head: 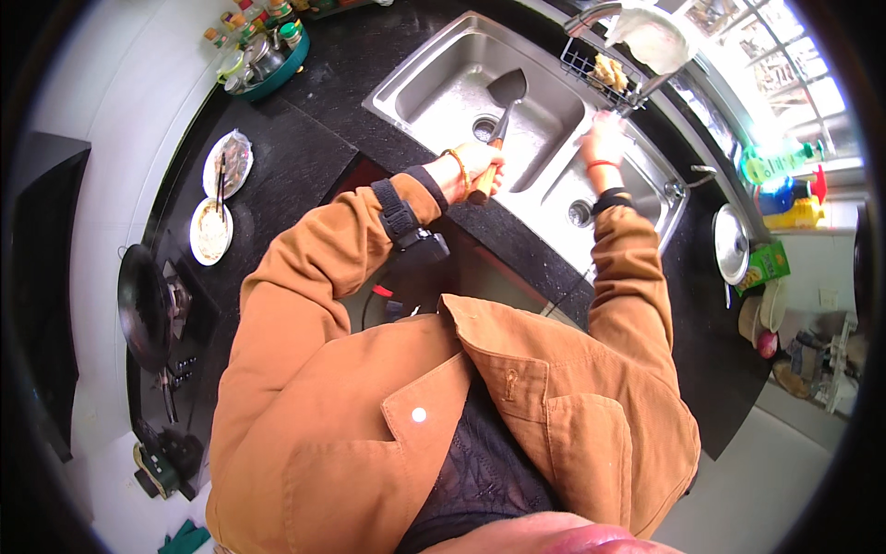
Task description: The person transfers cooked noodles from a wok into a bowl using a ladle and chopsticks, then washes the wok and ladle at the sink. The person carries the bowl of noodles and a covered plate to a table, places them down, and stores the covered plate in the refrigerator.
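Note:
My left hand (pixel 477 170) is closed around the wooden handle of a metal spatula (pixel 509 90), whose blade hangs over the left basin of the stainless-steel double sink (pixel 429 93). Above the divider near the sink's back edge, my right hand (pixel 603 135) reaches to the base of the faucet (pixel 633 100); it is blurred, and its fingers cannot be made out clearly. Beside the faucet hangs a dark wire basket (pixel 578 62) with a yellowish crumpled thing (pixel 609 73) in it.
At left on the black countertop (pixel 304 159) are two white dishes of food, chopsticks (pixel 220 183) and a wok (pixel 142 308) on the stove. A teal tray (pixel 280 76) of bottles stands at the upper left. A metal lid (pixel 731 242) and cleaning bottles (pixel 779 197) are at right.

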Demonstrator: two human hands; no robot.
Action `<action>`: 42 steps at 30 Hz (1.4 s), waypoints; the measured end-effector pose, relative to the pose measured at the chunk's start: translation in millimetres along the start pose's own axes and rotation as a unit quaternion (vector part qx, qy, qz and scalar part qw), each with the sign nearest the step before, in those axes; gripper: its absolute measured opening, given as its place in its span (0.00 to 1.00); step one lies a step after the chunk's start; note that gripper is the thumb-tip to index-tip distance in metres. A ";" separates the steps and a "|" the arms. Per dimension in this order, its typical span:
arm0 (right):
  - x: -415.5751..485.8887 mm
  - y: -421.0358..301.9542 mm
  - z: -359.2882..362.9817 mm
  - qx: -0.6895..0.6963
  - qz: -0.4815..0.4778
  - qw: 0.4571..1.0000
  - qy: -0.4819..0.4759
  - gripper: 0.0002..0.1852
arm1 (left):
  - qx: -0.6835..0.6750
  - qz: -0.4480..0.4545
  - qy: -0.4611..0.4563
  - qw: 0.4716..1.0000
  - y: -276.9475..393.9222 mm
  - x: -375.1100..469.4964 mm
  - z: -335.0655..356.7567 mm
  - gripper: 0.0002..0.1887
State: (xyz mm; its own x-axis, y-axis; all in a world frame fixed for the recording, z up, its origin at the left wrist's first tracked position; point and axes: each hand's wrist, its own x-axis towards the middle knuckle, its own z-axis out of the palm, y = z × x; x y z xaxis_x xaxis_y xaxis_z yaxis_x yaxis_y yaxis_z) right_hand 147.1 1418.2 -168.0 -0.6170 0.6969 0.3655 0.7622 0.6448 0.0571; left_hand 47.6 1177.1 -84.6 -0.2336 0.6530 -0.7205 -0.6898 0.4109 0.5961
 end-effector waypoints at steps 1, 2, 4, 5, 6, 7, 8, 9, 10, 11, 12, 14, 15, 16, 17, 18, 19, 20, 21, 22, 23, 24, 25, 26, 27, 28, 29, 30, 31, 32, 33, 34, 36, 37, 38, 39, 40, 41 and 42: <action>10.8 25.2 10.8 0.046 0.112 0.990 -0.072 0.10 | 0.039 -0.001 0.015 0.999 0.2 -1.5 -7.9 0.02; 11.9 45.0 22.3 -0.034 0.131 0.989 -0.054 0.12 | 0.055 0.015 -0.004 0.998 1.1 -3.0 -14.7 0.02; 22.5 71.0 41.3 0.027 0.155 0.973 -0.168 0.13 | 0.094 0.027 -0.027 0.995 0.8 -4.7 -22.7 0.04; 24.7 76.2 49.3 0.033 0.119 0.979 -0.162 0.13 | 0.103 0.015 -0.008 0.994 1.7 -4.5 -24.8 0.05; 24.4 83.4 53.9 0.024 0.112 0.979 -0.169 0.14 | 0.086 -0.010 -0.021 0.996 2.7 -3.3 -26.3 0.05; 25.2 84.8 57.9 0.023 0.092 0.980 -0.177 0.14 | 0.099 -0.036 -0.016 0.994 4.2 -1.1 -26.8 0.05; 23.9 85.5 60.0 0.011 0.092 0.981 -0.172 0.14 | 0.104 -0.050 -0.016 0.993 5.5 1.5 -27.1 0.05; 23.1 84.0 61.6 0.008 0.081 0.982 -0.168 0.14 | 0.099 -0.063 -0.028 0.993 6.8 4.2 -28.1 0.05; 23.1 83.1 61.8 -0.006 0.083 0.983 -0.163 0.14 | 0.091 -0.071 -0.040 0.993 7.8 7.1 -29.1 0.05; 22.4 82.8 61.7 0.012 0.072 0.984 -0.163 0.14 | 0.081 -0.083 -0.051 0.992 8.3 9.9 -30.6 0.05; 23.0 82.2 61.7 0.019 0.075 0.984 -0.162 0.14 | 0.058 -0.087 -0.071 0.992 8.8 13.0 -32.0 0.05; 23.1 84.0 61.1 0.031 0.077 0.984 -0.157 0.13 | 0.008 -0.106 -0.099 0.989 8.6 18.4 -34.5 0.05; 22.8 85.5 60.5 0.036 0.075 0.985 -0.154 0.13 | 0.025 -0.107 -0.094 0.990 7.9 21.2 -34.7 0.05; 21.9 86.4 60.0 0.041 0.074 0.983 -0.161 0.13 | 0.024 -0.104 -0.096 0.990 7.4 23.6 -35.2 0.05; 20.5 86.7 59.0 0.040 0.074 0.985 -0.151 0.13 | 0.024 -0.101 -0.098 0.990 6.6 26.1 -34.7 0.05; 18.7 86.8 57.2 0.041 0.075 0.985 -0.151 0.13 | 0.018 -0.100 -0.111 0.989 6.5 27.8 -35.0 0.05; 16.6 84.9 55.1 0.043 0.078 0.984 -0.155 0.13 | 0.023 -0.088 -0.105 0.990 6.2 29.4 -34.6 0.05; 14.1 83.1 52.1 0.043 0.082 0.983 -0.160 0.13 | 0.013 -0.092 -0.100 0.991 5.6 30.2 -34.7 0.06; 12.2 79.9 48.9 0.044 0.087 0.981 -0.168 0.13 | -0.003 -0.095 -0.105 0.990 5.2 30.5 -35.2 0.06; 10.0 76.1 46.0 0.043 0.096 0.980 -0.170 0.14 | -0.020 -0.102 -0.100 0.989 4.7 30.1 -35.7 0.06; 8.8 72.8 43.6 0.062 0.105 0.984 -0.130 0.14 | -0.019 -0.087 -0.122 0.988 4.0 28.9 -36.9 0.05; 9.0 68.7 43.0 0.078 0.118 0.986 -0.083 0.14 | -0.020 -0.078 -0.134 0.988 3.3 27.1 -37.8 0.03; 9.2 67.3 43.7 0.087 0.138 0.986 -0.034 0.15 | -0.026 -0.068 -0.146 0.987 2.4 24.2 -39.2 0.03; 11.2 67.9 46.8 0.130 0.128 0.979 -0.091 0.15 | -0.002 -0.061 -0.137 0.989 1.3 20.5 -40.7 0.03; 14.3 70.5 53.1 0.162 0.128 0.967 -0.147 0.15 | 0.018 -0.056 -0.130 0.990 0.0 16.5 -42.0 0.03; 18.7 75.3 62.4 0.223 0.098 0.948 -0.205 0.15 | 0.035 -0.053 -0.129 0.990 -1.1 12.0 -43.4 0.03; 25.2 77.7 76.6 0.217 0.118 0.930 -0.273 0.14 | 0.064 -0.049 -0.122 0.989 -2.1 7.1 -45.1 0.03; 29.0 92.3 88.5 0.171 0.019 0.972 -0.161 0.14 | 0.093 -0.043 -0.110 0.989 -3.5 2.6 -45.9 0.04; 36.0 104.1 102.9 0.149 0.037 0.970 -0.186 0.14 | 0.122 -0.036 -0.098 0.987 -5.1 -2.4 -47.5 0.04; 43.1 116.5 116.3 0.102 0.085 0.973 -0.191 0.15 | 0.145 -0.031 -0.096 0.984 -6.3 -6.5 -48.6 0.04; 50.5 122.5 130.3 0.104 0.079 0.972 -0.195 0.14 | 0.146 -0.026 -0.094 0.984 -8.5 -11.4 -50.6 0.04; 56.2 121.3 142.6 0.082 0.103 0.975 -0.179 0.13 | 0.133 -0.025 -0.082 0.987 -9.8 -15.9 -53.5 0.04; 64.0 110.8 145.4 0.124 0.139 0.935 -0.302 0.13 | 0.101 -0.018 -0.084 0.991 -13.9 -25.6 -62.8 0.04; 62.7 94.5 136.7 0.143 0.155 0.909 -0.359 0.14 | 0.058 -0.029 -0.087 0.994 -16.8 -30.5 -69.1 0.04; 59.2 77.2 118.2 0.158 0.170 0.880 -0.415 0.14 | 0.020 -0.034 -0.104 0.994 -19.0 -34.3 -75.2 0.05; 52.8 56.2 91.0 0.147 0.193 0.860 -0.448 0.14 | -0.020 -0.029 -0.142 0.989 -21.7 -38.4 -81.9 0.07; 32.7 26.5 62.3 0.211 0.117 0.870 -0.430 0.14 | -0.061 -0.025 -0.174 0.983 -24.3 -42.7 -88.8 0.08; 11.7 -3.4 28.2 0.329 0.083 0.843 -0.417 0.14 | -0.089 -0.032 -0.203 0.975 -27.9 -47.5 -95.2 0.09; -16.9 -44.5 -1.6 0.288 -0.099 0.905 -0.296 0.20 | -0.133 -0.040 -0.236 0.962 -32.6 -53.3 -101.4 0.09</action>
State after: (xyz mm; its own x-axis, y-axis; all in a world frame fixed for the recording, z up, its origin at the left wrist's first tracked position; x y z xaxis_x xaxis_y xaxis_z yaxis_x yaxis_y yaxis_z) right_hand 123.9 1377.2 -175.3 -0.8576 0.4852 -0.1709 0.5013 0.7139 -0.4888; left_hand 13.0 1064.4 -101.6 0.1207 0.8680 -0.4816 -0.8577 0.3354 0.3896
